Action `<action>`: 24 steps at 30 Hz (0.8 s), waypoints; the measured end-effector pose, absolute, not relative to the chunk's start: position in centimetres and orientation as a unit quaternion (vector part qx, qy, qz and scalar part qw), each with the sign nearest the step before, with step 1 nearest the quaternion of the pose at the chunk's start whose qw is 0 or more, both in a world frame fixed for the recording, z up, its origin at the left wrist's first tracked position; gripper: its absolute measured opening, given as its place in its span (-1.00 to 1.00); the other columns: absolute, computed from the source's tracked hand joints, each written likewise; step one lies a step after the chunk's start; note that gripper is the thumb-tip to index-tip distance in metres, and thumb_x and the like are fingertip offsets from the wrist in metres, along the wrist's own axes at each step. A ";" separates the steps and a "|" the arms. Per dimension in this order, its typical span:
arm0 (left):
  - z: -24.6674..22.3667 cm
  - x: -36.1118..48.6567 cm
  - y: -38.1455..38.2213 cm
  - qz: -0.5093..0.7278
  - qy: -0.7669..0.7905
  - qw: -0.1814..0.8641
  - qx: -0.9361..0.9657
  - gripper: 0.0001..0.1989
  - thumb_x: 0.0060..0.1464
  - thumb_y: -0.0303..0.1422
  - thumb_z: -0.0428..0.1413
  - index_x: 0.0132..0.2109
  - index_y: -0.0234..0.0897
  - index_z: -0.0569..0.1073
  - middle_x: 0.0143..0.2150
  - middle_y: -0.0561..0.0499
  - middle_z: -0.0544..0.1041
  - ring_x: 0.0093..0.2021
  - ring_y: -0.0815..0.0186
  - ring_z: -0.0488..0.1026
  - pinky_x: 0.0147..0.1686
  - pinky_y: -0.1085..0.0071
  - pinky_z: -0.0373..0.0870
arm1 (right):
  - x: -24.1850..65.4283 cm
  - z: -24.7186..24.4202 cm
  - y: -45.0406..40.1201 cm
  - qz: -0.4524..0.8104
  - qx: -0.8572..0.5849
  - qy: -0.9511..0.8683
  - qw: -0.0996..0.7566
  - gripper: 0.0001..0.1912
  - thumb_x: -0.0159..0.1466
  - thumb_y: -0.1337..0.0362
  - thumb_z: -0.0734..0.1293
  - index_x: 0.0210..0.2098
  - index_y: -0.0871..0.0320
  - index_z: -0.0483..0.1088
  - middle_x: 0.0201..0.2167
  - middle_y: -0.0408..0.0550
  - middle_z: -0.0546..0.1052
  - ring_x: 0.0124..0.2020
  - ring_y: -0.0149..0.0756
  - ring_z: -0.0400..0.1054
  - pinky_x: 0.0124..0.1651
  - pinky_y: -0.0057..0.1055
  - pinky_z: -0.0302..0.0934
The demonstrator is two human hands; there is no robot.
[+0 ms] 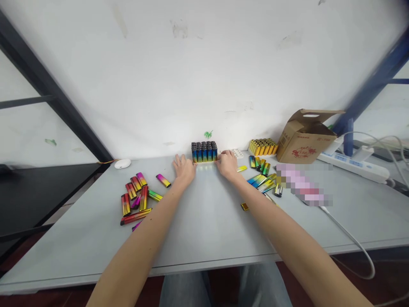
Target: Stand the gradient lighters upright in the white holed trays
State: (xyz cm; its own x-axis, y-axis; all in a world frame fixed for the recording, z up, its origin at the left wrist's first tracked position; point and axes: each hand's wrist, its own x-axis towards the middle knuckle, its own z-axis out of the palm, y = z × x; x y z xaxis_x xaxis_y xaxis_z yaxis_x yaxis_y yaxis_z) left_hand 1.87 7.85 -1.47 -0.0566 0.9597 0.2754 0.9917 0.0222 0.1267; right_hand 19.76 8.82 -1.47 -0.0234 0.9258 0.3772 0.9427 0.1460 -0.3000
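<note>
Bracketing a block of upright lighters (204, 152) between both hands, the lighters black-capped with blue-to-yellow bodies and standing in tight rows on a grey table (64, 251), right by a white wall (204, 64). Left hand (184, 167) lying open near the block's left end, fingers spreading and not clenching anything, their tips either just touching the block or just short of it, too close to tell. Right hand (227, 164) curling against the block's right end, with contact showing but no telling whether clasping or only pushing.

Light, even pressure from both ends looking like the safest handling, since narrow lighters standing unbound are prone to tipping.

Left of the block, a loose scatter of red-and-gold lighters (134, 198) lying at odd angles, a lone magenta-and-yellow lighter (163, 180) sitting nearer, and a white computer mouse (122, 163) resting farther along. Right of the block, a small white tray (237, 153) sitting just beside it, a packed cluster of yellow lighters (262, 147) standing beyond, loose teal-and-gold lighters (257, 181) lying nearer the edge, and an open cardboard box (306, 138) and a white power strip (353, 166) sitting farther off. A pixelated object (302, 185) lying right of the block, too blurred to name.
</note>
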 end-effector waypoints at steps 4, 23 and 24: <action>-1.1 2.1 8.5 -0.152 -0.718 0.052 -0.677 -0.60 0.21 -0.24 -0.09 -0.06 -0.38 0.54 0.23 -0.30 0.31 0.35 -0.18 -0.02 0.24 -0.04 0.03 | 19.5 -0.8 9.4 -0.023 -0.656 -0.721 0.220 -0.75 0.29 0.27 0.26 -0.13 0.21 0.51 -0.01 0.17 0.44 0.08 0.01 0.20 0.07 -0.19 0.11; -2.2 1.5 -0.2 -0.173 -0.511 -0.033 -0.841 -0.54 0.25 -0.20 -0.12 0.21 -0.28 0.32 0.31 -0.18 0.21 0.31 0.13 0.14 0.27 0.20 0.09 | 21.0 -1.5 1.5 -0.104 -0.628 -0.754 0.164 -0.71 0.28 0.20 0.22 -0.14 0.24 0.45 -0.11 0.18 0.49 -0.04 0.00 0.31 0.02 -0.17 0.08; -2.1 1.5 -0.2 -0.172 -0.514 -0.032 -0.840 -0.54 0.26 -0.21 -0.12 0.21 -0.29 0.32 0.30 -0.18 0.22 0.31 0.13 0.14 0.27 0.20 0.10 | 21.0 -1.5 1.4 -0.105 -0.624 -0.757 0.163 -0.73 0.29 0.21 0.22 -0.16 0.23 0.46 -0.12 0.17 0.50 -0.04 0.00 0.30 0.01 -0.18 0.08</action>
